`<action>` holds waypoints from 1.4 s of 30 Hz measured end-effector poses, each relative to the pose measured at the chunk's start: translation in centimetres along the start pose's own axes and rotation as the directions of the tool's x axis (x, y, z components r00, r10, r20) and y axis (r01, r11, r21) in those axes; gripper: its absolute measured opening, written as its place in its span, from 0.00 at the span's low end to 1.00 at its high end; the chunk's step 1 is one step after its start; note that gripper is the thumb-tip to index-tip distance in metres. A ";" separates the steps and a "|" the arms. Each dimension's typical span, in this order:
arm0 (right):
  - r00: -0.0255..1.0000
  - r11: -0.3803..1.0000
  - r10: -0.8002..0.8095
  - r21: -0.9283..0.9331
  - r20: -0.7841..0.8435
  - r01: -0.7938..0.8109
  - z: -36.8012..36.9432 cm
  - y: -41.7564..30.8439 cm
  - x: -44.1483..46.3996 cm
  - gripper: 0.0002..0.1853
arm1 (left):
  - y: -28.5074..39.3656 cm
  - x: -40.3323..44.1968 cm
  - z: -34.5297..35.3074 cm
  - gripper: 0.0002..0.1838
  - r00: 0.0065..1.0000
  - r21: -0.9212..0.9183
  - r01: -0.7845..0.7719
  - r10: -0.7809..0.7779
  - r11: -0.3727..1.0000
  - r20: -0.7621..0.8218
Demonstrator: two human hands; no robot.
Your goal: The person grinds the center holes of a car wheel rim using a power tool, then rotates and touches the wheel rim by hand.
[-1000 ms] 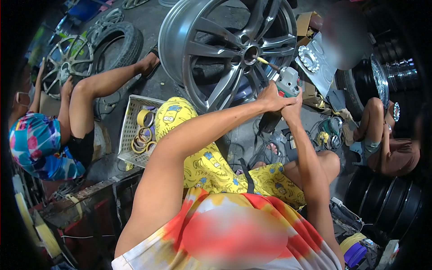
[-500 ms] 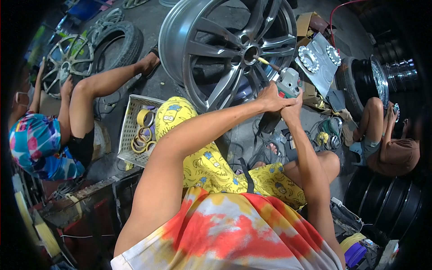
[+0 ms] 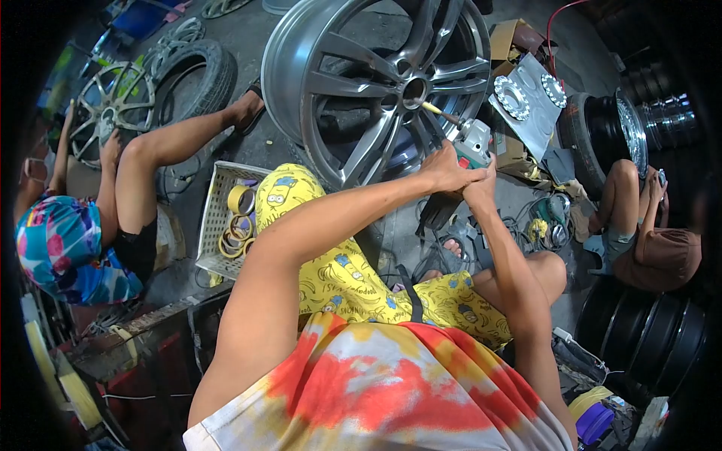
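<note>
A large grey multi-spoke alloy wheel rim stands upright in front of me. Both my hands grip a power grinder with a metal head, a green and red body and a long shaft. The shaft's pale yellow tip is at the lower right edge of the hub hole; whether it touches the metal I cannot tell. My left hand is wrapped around the grinder from the left. Closed on its right side is my right hand, its fingers partly hidden.
A white plastic basket with tape rolls is left of my knee. Someone at left holds another rim; another person sits at right. Cables, a cardboard box, a panel with two silver discs and tires surround the rim.
The grinder, in both hands, has shifted slightly left and down. Its tip has moved from over the hub hole to the hole's lower right edge. The camera view has shifted a little.
</note>
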State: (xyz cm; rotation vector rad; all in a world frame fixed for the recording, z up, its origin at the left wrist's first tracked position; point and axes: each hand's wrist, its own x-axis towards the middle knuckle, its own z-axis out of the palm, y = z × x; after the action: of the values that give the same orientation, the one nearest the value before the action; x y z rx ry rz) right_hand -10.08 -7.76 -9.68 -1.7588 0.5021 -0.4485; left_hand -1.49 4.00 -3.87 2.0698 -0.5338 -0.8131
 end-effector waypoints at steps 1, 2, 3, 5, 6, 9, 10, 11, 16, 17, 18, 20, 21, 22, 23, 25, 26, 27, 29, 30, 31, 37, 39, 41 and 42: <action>1.000 1.000 0.008 -0.009 0.017 -0.008 0.0 -0.1 -0.3 0.33 | 0.1 -0.3 -0.1 0.70 1.000 0.001 -0.001 0.001 1.000 0.000; 1.000 1.000 0.007 -0.008 0.015 -0.007 0.1 -0.1 -0.5 0.33 | 0.1 -0.8 -0.1 0.70 1.000 0.008 0.019 -0.019 1.000 0.016; 1.000 0.999 0.027 0.037 0.012 -0.028 0.3 0.0 -0.8 0.33 | 0.0 -0.9 0.0 0.70 0.999 0.014 0.041 -0.041 0.999 0.033; 0.999 0.995 0.051 0.084 0.010 -0.051 0.4 0.2 -0.8 0.33 | -0.2 -0.7 0.1 0.68 0.999 0.029 0.046 -0.047 0.998 0.023; 0.999 0.996 0.053 0.076 0.007 -0.054 0.4 0.2 -0.4 0.33 | -0.3 -0.5 0.0 0.69 1.000 0.027 0.017 -0.017 0.999 0.013; 1.000 0.999 0.000 0.037 -0.015 0.000 0.3 -0.2 0.4 0.33 | -0.1 0.0 -0.3 0.69 1.000 0.002 -0.028 0.028 1.000 0.002; 0.998 0.999 -0.053 0.006 -0.031 0.053 0.3 -0.4 0.5 0.33 | 0.0 0.1 -0.4 0.69 0.999 -0.021 -0.041 0.041 0.999 0.003; 0.998 0.998 -0.055 0.005 -0.030 0.055 0.2 -0.6 0.4 0.33 | 0.0 -0.1 -0.4 0.69 0.999 -0.022 -0.041 0.041 0.999 0.001; 0.999 0.999 0.050 0.020 0.016 -0.050 0.5 -1.0 -0.7 0.33 | 0.0 -1.1 -0.1 0.67 0.999 0.009 0.038 -0.038 0.999 -0.013; 0.998 0.998 0.052 0.020 0.018 -0.053 0.5 -1.0 -0.6 0.33 | -0.2 -1.0 0.0 0.67 0.999 0.008 0.041 -0.041 0.999 -0.012; 1.000 1.000 -0.022 -0.013 0.006 0.022 0.5 -1.3 -0.2 0.34 | -0.2 -0.9 -0.1 0.65 0.999 -0.030 0.019 -0.020 0.999 -0.025; 0.995 0.994 -0.098 -0.051 -0.004 0.098 0.3 -2.1 0.3 0.34 | -0.2 -0.3 -0.2 0.63 0.999 -0.070 -0.005 0.003 0.998 -0.038; 0.991 0.979 -0.134 -0.156 -0.026 0.128 0.2 -3.4 0.5 0.35 | -1.0 0.6 0.3 0.58 0.994 -0.175 -0.095 0.084 0.980 -0.068; 0.984 0.953 -0.171 -0.260 -0.044 0.154 0.1 -4.6 0.7 0.35 | -1.1 1.0 0.5 0.54 0.981 -0.275 -0.185 0.161 0.944 -0.106; 0.984 0.953 -0.171 -0.260 -0.045 0.154 0.0 -5.5 0.7 0.35 | -1.2 1.3 0.7 0.54 0.981 -0.275 -0.185 0.162 0.944 -0.106; 0.977 0.935 -0.211 -0.295 -0.016 0.197 0.0 -6.8 0.9 0.35 | -1.3 1.5 0.7 0.46 0.941 -0.433 -0.340 0.298 0.835 -0.163; 0.980 0.935 -0.199 -0.300 -0.006 0.188 0.0 -7.0 0.8 0.35 | -1.5 1.4 0.8 0.46 0.941 -0.432 -0.338 0.295 0.836 -0.166; 0.980 0.936 -0.198 -0.298 -0.003 0.188 0.1 -6.8 0.7 0.35 | -2.0 1.3 1.3 0.45 0.939 -0.465 -0.344 0.298 0.816 -0.171; 0.981 0.935 -0.194 -0.300 0.008 0.188 0.0 -6.1 0.3 0.34 | -2.8 1.8 1.9 0.44 0.937 -0.497 -0.350 0.303 0.794 -0.176; 0.982 0.940 -0.187 -0.291 0.005 0.180 0.1 -6.1 0.2 0.34 | -2.8 1.8 1.8 0.43 0.940 -0.490 -0.339 0.303 0.803 -0.155; 0.983 0.940 -0.185 -0.291 0.005 0.178 0.1 -6.2 0.4 0.34 | -2.8 1.7 1.7 0.43 0.944 -0.485 -0.327 0.301 0.811 -0.133; 0.974 0.914 -0.227 -0.344 -0.002 0.212 0.1 -6.9 0.6 0.34 | -2.2 1.3 1.4 0.44 0.933 -0.472 -0.360 0.308 0.805 -0.186; 0.977 0.936 -0.211 -0.287 0.001 0.202 0.2 -6.1 0.3 0.34 | -2.6 1.6 1.5 0.46 0.937 -0.465 -0.348 0.309 0.814 -0.160; 0.977 0.936 -0.213 -0.287 -0.005 0.203 0.4 -5.9 0.6 0.34 | -2.9 1.6 1.4 0.48 0.943 -0.460 -0.330 0.306 0.825 -0.129; 0.977 0.936 -0.213 -0.289 -0.005 0.202 0.3 -6.0 0.8 0.34 | -2.4 1.5 1.1 0.48 0.953 -0.462 -0.303 0.276 0.834 -0.126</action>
State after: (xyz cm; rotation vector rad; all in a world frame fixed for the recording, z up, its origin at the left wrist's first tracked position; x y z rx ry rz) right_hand -8.64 -6.63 -3.85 -2.0990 0.4237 -0.5797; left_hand -1.02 3.91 -6.88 1.5042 -0.5382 -0.6286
